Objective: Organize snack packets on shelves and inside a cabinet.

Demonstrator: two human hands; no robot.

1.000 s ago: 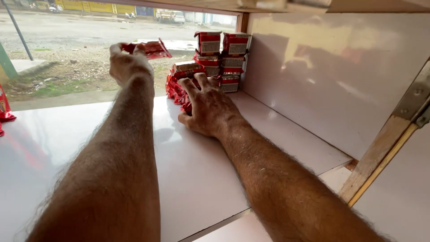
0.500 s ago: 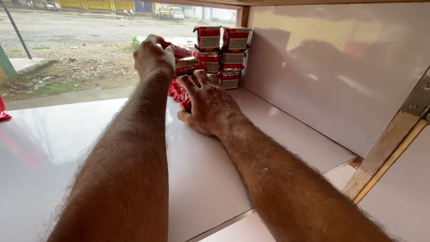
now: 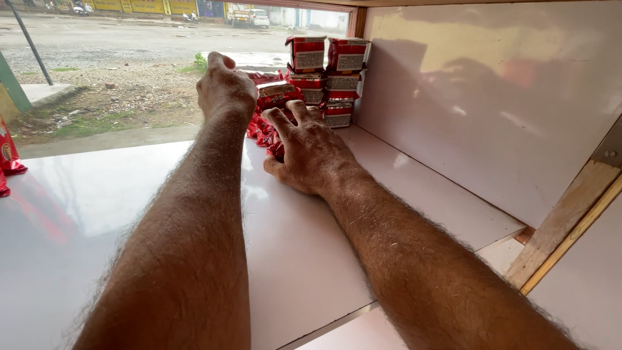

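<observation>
Two stacks of red packets stand in the far right corner of a white shelf. In front of them lies a lower pile of red packets. My left hand is closed on a red packet and holds it over the top of that pile. My right hand rests flat on the shelf with its fingers spread against the front of the pile. How many packets the pile holds is hidden behind my hands.
A white side wall closes the shelf on the right, with a wooden frame post at its near end. A red pouch sits at the far left edge. Beyond the counter is a road with gravel and grass.
My left hand, with the red packet in it, came from the upper left down and right onto the pile. My right hand stayed put against the pile.
</observation>
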